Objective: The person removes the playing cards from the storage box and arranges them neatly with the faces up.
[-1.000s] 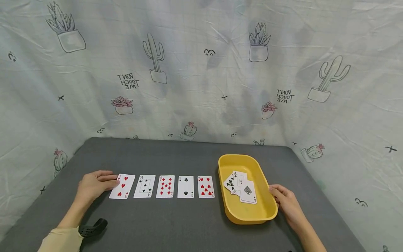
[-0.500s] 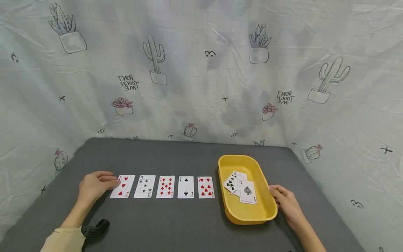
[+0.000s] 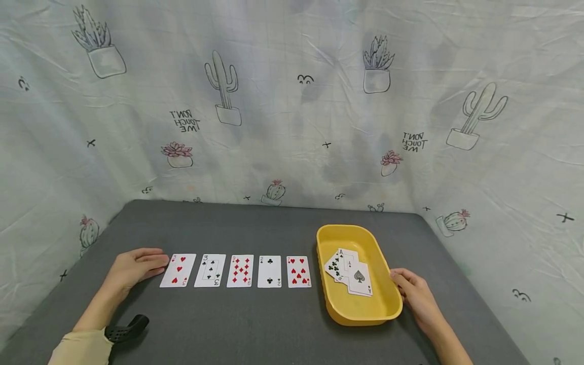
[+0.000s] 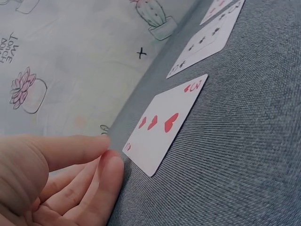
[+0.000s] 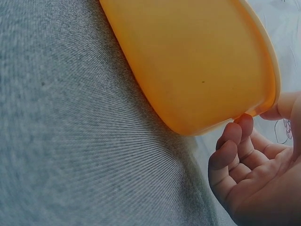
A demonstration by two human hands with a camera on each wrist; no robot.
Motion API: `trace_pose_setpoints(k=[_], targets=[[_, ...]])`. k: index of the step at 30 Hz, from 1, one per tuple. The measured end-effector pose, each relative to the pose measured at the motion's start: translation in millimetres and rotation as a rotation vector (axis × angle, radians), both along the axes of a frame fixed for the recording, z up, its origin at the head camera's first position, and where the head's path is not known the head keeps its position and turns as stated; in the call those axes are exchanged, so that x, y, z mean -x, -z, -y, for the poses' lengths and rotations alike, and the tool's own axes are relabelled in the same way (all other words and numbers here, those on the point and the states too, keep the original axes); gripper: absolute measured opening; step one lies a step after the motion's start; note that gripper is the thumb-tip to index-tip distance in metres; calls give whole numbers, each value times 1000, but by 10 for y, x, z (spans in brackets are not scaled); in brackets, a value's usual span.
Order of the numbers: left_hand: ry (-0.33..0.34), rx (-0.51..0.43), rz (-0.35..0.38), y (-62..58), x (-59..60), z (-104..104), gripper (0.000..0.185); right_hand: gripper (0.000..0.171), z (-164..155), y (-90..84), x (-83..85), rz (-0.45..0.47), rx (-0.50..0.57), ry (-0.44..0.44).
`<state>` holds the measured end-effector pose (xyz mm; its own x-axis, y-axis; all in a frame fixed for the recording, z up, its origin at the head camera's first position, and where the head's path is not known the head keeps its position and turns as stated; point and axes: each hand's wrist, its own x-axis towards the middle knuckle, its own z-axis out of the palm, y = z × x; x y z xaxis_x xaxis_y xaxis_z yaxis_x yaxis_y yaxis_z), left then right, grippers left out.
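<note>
Five cards lie face up in a row on the grey table: three of hearts, three of clubs, nine of diamonds, two of clubs, seven of hearts. My left hand lies flat just left of the three of hearts, fingers straight, a small gap from the card. A yellow tray holds a few cards, the ace of spades on top. My right hand holds the tray's right rim, thumb above, fingers curled beneath.
A pale cloth printed with cacti walls the table at the back and both sides. A black strap piece sits at my left wrist. Bare grey table lies in front of the card row and behind it.
My left hand has drawn slightly back to the left, off the edge of the three of hearts. The right hand and the tray have not moved.
</note>
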<state>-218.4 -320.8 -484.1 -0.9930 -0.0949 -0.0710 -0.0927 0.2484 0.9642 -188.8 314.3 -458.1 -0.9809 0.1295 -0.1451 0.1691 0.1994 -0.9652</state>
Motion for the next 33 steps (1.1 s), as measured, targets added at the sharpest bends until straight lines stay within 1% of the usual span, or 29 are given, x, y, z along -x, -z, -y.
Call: trace_pose_setpoints(k=[3, 10, 18, 22, 25, 27, 29, 33], targets=[[3, -35, 8, -3, 1, 1, 67, 40, -1, -3, -2, 0, -2, -5], [-2, -47, 24, -12, -2, -6, 67, 40, -4, 8, 2, -5, -4, -5], [10, -68, 5, -16, -4, 1, 63, 40, 6, 7, 9, -5, -10, 0], [18, -60, 12, -34, -15, 3, 63, 41, 12, 9, 7, -15, -15, -5], [22, -18, 17, -59, -31, -13, 63, 40, 13, 23, 8, -20, -13, -4], [29, -5, 10, -102, -44, -54, 60, 40, 10, 36, 7, -20, -15, -3], [31, 13, -5, -176, -57, -139, 58, 41, 6, 45, 8, -18, -19, 0], [54, -14, -47, -392, -106, -427, 55, 42, 3, 44, 3, -15, -28, 6]])
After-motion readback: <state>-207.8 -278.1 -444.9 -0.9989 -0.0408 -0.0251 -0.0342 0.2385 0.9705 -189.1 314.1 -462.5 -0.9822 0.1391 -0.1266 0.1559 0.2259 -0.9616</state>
